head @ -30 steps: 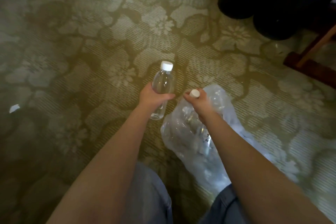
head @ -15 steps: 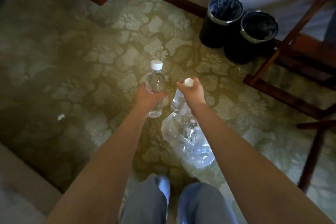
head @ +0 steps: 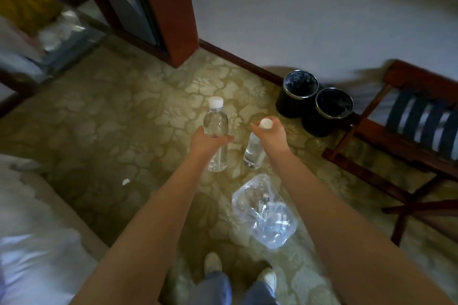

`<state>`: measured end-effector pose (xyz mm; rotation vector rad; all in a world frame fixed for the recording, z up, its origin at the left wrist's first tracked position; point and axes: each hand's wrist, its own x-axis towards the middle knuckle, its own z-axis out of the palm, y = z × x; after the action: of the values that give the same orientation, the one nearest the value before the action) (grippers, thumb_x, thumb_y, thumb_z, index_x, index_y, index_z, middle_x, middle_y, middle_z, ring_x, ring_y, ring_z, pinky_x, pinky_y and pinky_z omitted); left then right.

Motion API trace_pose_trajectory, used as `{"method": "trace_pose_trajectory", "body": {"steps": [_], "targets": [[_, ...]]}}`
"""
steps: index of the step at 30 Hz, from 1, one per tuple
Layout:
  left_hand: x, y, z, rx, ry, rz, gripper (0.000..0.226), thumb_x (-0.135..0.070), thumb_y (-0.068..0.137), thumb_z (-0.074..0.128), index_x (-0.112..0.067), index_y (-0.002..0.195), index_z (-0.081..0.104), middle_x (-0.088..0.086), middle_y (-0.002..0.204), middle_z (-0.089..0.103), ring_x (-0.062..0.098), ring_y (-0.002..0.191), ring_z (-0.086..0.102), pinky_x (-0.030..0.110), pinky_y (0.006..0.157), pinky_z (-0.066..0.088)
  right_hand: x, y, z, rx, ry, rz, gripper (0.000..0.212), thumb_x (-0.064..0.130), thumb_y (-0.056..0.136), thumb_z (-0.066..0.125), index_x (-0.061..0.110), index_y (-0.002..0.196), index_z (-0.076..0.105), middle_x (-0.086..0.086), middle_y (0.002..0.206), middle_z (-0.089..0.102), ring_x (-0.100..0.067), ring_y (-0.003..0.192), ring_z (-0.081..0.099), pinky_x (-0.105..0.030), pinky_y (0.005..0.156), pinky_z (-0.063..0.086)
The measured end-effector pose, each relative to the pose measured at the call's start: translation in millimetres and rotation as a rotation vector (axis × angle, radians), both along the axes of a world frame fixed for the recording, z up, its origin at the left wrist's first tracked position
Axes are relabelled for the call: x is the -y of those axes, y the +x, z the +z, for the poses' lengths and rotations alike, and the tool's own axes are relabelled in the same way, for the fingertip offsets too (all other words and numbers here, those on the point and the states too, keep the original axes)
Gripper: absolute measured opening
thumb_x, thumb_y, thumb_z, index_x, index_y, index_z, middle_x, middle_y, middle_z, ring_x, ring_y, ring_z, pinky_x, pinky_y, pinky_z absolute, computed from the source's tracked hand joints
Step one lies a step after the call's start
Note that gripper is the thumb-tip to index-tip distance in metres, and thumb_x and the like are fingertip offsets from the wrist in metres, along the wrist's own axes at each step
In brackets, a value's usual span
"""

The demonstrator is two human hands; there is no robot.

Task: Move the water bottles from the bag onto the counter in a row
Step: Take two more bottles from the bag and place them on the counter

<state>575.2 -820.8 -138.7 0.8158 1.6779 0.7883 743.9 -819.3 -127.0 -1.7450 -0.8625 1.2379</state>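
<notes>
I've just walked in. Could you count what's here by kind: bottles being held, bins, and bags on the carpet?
Water bottles held: 2, one in the left hand, one in the right hand
Black bins: 2
Plastic bag: 1, contents too blurred to count
Total: 5
</notes>
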Motion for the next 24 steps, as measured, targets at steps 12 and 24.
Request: {"method": "trace_pose_trajectory", "body": {"steps": [12, 24], "targets": [[-119.8, -176.0, 59.8, 0.007, 0.131, -0.020, 0.071, -0.030, 0.055, 0.088, -0.012, 0.116, 0.057, 0.008, 0.106, 0.066, 0.024, 0.094, 0.065, 0.045, 0.087, 0.054, -133.2, -161.4, 75.6, 0.134, 0.149, 0.102, 0.027, 0.024, 0.080, 0.070, 0.018, 0.098, 0.052, 0.005, 0.087, 0.057, -0.012, 0.082, 0.056, -0.025, 0.068, 0.043], [-317.2, -323.4, 80.1, -0.008, 0.216, 0.058, 0.065, -0.023, 0.064, 0.085, -0.010, 0.120, 0.054, 0.007, 0.106, 0.065, 0.022, 0.096, 0.063, 0.030, 0.073, 0.050, -336.0, -308.1, 93.5, 0.126, 0.305, 0.223, 0.022, 0.021, 0.080, 0.071, 0.016, 0.090, 0.052, 0.001, 0.086, 0.060, -0.008, 0.073, 0.054, -0.024, 0.064, 0.044]]}}
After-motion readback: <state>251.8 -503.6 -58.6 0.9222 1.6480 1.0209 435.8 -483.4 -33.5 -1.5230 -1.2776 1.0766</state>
